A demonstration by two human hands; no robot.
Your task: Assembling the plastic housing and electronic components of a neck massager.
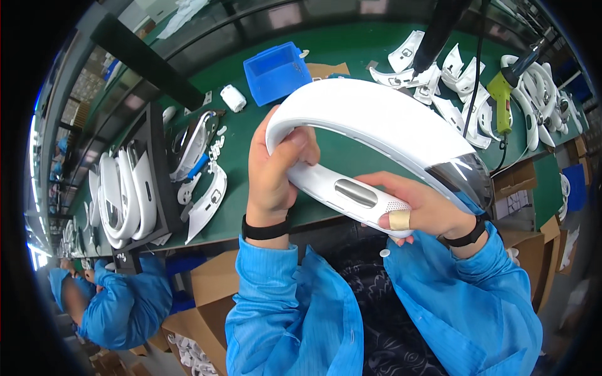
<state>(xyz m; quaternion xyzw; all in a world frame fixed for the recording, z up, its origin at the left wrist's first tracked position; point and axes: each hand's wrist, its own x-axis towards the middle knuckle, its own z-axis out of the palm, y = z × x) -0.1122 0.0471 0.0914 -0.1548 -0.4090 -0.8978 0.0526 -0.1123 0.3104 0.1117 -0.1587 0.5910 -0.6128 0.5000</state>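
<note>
Both of my hands hold up a white curved neck fan above the near edge of the green bench. My left hand is closed around its bend at the left, the thumb on the inner side. My right hand grips the near arm at its perforated end, beside a silver oval inset; a tan bandage wraps the thumb. Past my right wrist, the fan's other arm ends in a glossy dark section. Some fingers of both hands are hidden behind the shell.
A blue bin stands at the back. Loose white shells and a yellow-green electric screwdriver lie right. At left, a dark rack holds white fan bodies, near small parts. A co-worker in blue sits left; cardboard boxes stand below.
</note>
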